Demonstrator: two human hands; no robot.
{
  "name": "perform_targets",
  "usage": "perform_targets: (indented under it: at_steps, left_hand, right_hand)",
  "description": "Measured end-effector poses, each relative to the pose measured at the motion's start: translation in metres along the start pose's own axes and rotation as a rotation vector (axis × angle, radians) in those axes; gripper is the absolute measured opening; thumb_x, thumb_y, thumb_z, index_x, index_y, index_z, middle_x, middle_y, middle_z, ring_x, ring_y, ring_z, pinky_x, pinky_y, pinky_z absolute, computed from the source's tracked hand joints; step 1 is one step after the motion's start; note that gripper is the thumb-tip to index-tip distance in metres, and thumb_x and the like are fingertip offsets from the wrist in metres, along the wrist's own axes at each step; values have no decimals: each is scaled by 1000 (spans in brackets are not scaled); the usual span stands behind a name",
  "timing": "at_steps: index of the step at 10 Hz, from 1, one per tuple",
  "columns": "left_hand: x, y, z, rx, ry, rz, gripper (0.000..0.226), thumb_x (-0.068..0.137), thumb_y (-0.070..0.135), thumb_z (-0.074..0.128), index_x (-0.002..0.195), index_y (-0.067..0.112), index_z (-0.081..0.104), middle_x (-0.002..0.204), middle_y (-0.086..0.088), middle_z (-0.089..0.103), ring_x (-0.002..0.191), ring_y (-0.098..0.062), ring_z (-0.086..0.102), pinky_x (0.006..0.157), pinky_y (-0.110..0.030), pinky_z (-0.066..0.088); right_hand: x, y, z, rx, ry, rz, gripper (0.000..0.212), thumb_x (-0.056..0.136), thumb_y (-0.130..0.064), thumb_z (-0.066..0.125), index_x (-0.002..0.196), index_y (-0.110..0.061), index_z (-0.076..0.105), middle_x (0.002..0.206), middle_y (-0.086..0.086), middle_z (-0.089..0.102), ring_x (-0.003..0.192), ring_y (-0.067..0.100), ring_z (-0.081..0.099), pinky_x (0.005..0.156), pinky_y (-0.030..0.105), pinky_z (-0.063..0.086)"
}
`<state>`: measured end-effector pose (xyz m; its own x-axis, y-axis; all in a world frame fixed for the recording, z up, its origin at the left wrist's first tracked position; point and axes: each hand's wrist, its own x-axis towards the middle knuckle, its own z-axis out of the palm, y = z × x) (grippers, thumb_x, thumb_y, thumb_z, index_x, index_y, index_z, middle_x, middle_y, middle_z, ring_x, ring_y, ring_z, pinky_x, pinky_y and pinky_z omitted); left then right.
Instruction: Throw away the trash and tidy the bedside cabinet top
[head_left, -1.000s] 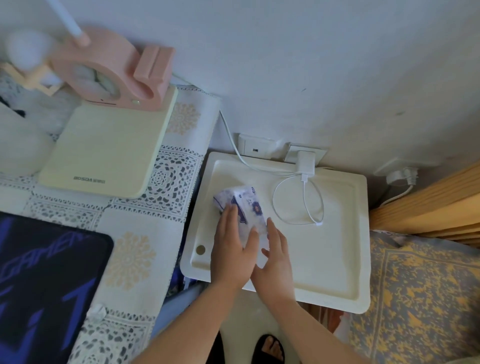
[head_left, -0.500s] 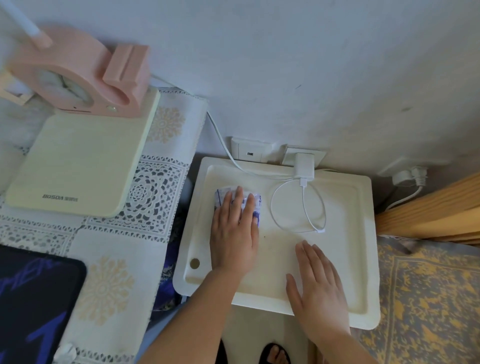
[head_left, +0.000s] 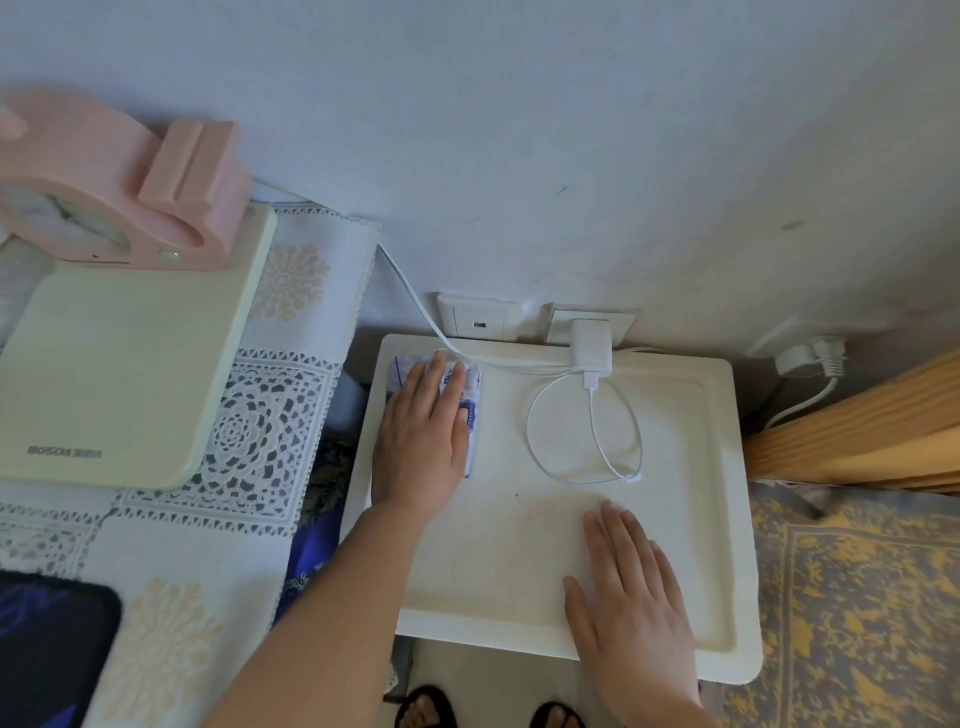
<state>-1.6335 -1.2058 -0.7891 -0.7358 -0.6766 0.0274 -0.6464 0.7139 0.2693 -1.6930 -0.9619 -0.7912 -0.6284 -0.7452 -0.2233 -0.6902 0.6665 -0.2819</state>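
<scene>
Tissue pack (head_left: 470, 410): shifted toward the cabinet top (head_left: 519, 545) rear-left corner, lying under the flat, open left hand (head_left: 421, 441). Right hand (head_left: 626, 587): resting open-palmed nearby; cable (head_left: 582, 431) looping between.

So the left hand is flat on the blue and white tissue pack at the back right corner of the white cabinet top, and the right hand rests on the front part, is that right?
Not quite: the head view shows the blue and white tissue pack at the back left corner of the white cabinet top, not the back right. The left hand lies flat on it, and the right hand rests on the front part.
</scene>
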Motion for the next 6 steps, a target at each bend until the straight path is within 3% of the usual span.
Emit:
perform_targets:
  at_steps: [3, 6]
  left_hand:
    - [8, -7, 0, 44, -16, 51, 49, 94, 27, 29, 137, 10, 46, 146, -11, 43, 132, -32, 42, 102, -48, 43]
    - [-4, 12, -19, 28, 65, -58, 56, 90, 35, 43, 139, 7, 39, 147, -12, 42, 136, -30, 37, 109, -43, 35]
  right_hand:
    - [1, 5, 2, -10, -12, -29, 62, 95, -47, 20, 141, -12, 41, 151, 6, 35, 141, 18, 26, 116, 34, 15]
    - [-1, -1, 1, -20, -31, -6, 65, 95, -48, 12, 143, -12, 35, 153, 7, 32, 142, 18, 19, 116, 34, 8]
